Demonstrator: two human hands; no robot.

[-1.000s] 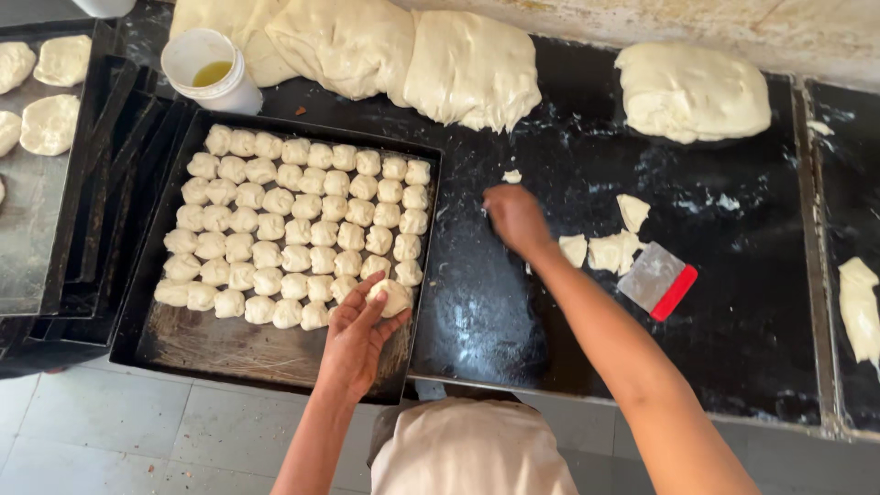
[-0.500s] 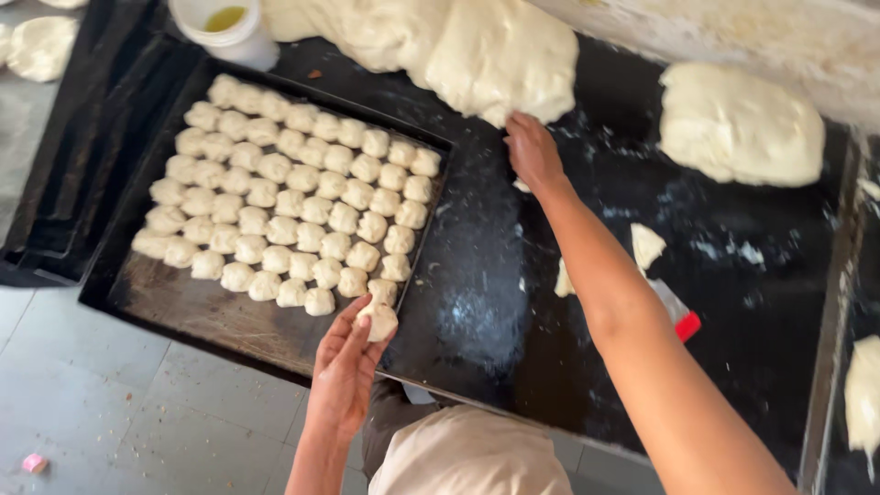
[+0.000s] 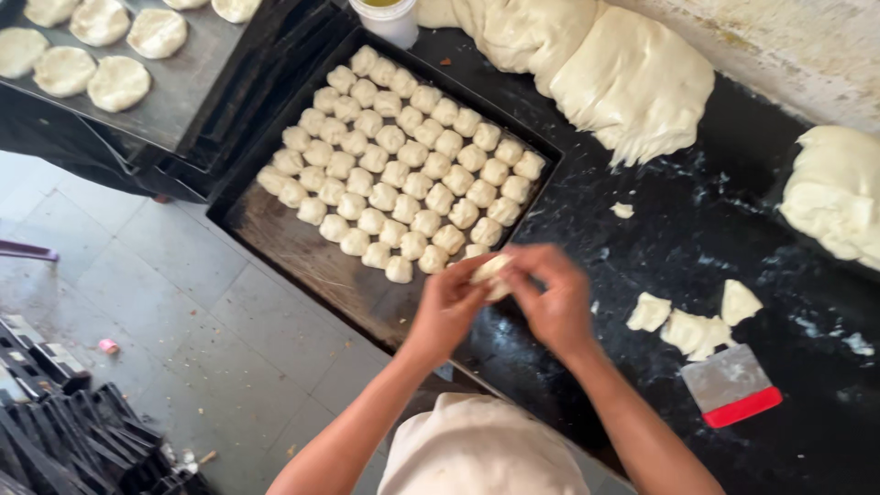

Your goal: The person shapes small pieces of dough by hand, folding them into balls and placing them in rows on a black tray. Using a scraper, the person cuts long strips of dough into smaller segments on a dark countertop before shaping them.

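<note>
My left hand [image 3: 451, 304] and my right hand [image 3: 550, 298] meet over the near right corner of a black baking tray [image 3: 275, 234], both pinching one small piece of dough [image 3: 489, 271]. Rows of small dough balls [image 3: 403, 165] fill most of that tray. Cut dough scraps [image 3: 689, 325] lie on the black counter [image 3: 697, 238] to the right of my hands, beside a metal scraper with a red handle [image 3: 731, 387].
Large dough masses sit at the counter's back [image 3: 596, 64] and far right [image 3: 839, 197]. A white cup of oil [image 3: 392, 16] stands behind the tray. Another tray with flat dough rounds [image 3: 92, 55] lies at upper left. Grey tiled floor [image 3: 183, 321] and black crates [image 3: 64, 431] are below.
My right hand came back from the big dough at the rear and joined my left hand on the small dough piece. The view has shifted right and closer.
</note>
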